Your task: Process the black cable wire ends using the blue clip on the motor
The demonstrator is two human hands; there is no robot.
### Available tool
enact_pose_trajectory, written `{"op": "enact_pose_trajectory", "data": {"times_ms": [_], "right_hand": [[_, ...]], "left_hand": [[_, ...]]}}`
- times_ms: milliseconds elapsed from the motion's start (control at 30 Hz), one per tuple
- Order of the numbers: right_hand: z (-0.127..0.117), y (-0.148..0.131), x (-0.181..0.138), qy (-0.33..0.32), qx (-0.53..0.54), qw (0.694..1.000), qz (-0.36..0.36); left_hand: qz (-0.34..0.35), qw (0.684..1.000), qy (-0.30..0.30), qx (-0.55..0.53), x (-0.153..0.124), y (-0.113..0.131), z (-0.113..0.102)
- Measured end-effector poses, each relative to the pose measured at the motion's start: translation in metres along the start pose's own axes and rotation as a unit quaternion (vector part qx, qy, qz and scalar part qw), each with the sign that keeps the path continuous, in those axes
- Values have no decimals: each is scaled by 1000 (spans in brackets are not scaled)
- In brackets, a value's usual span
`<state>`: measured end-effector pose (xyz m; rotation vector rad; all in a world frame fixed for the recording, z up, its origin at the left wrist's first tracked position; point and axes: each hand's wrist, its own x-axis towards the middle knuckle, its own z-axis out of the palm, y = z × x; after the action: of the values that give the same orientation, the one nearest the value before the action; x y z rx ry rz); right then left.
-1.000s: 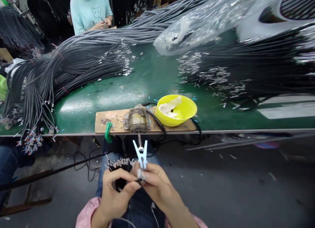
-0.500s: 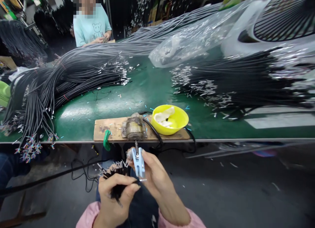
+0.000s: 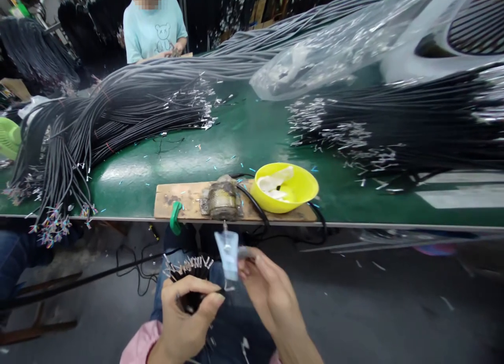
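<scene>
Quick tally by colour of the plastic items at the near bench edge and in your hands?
Yellow: 1, the bowl on the wooden board.
Green: 1, the clamp on the board's edge.
Light blue: 1, the clip pinched in the right hand.
Total: 3.

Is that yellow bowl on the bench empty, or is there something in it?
Not empty. The yellow bowl stands upright on the wooden board, with pale, whitish pieces inside; what they are cannot be told.
</scene>
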<state>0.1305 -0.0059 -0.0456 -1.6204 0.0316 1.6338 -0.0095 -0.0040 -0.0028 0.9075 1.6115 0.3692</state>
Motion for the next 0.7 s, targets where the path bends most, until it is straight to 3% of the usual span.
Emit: {"op": "enact_pose_trajectory", "data": {"times_ms": [100,167,233,300,467,567,700], "right_hand": [[3,-2,-20,32,-180,965,-189],[13,-5,-32,-11,-288,903,-317],[24,-7,-38,-52,-349,850,-392],[32,-9,-39,-65,-379,828,-408],[33,0,-32,-28,-394,824,-406],[32,8,-30,22,-399,811,-428],[30,9,-29,-23,-360,830,-425]], "left_hand": [[-23,1000,-18,-3,-2,-4,1],[-30,999,-36,-12,-3,-6,3],[-37,998,-44,-22,-5,-9,5],[-51,998,-34,-33,-8,-14,8],[-114,989,2,-98,-15,-24,16],[-144,976,-18,-165,-19,-25,19],[-177,952,-63,-240,-21,-22,20]]}}
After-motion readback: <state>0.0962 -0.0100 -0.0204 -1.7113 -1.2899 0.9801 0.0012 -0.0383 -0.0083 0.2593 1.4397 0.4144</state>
